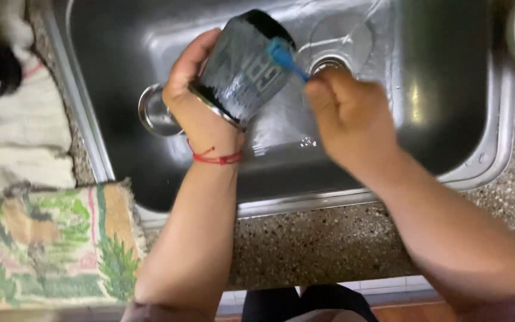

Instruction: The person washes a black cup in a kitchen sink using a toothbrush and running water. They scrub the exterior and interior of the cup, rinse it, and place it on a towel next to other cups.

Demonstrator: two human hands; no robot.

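Scrubbing over the sink [496, 155]: our left hand [201, 104] grips the dark cup [242, 68] while our right hand [347, 116], closed on a blue brush [284, 58], works best with short, firm strokes.

- A dark, glossy cylindrical cup with a metal rim [242, 68] is held over the steel sink basin, tilted on its side. Its closed dark base points away and up; its open rimmed end faces down toward the person. Pale lettering runs along its wet side.
- A small brush with a blue plastic head and handle [286, 59] lies against the cup's upper side near its base, slanting down to the right.
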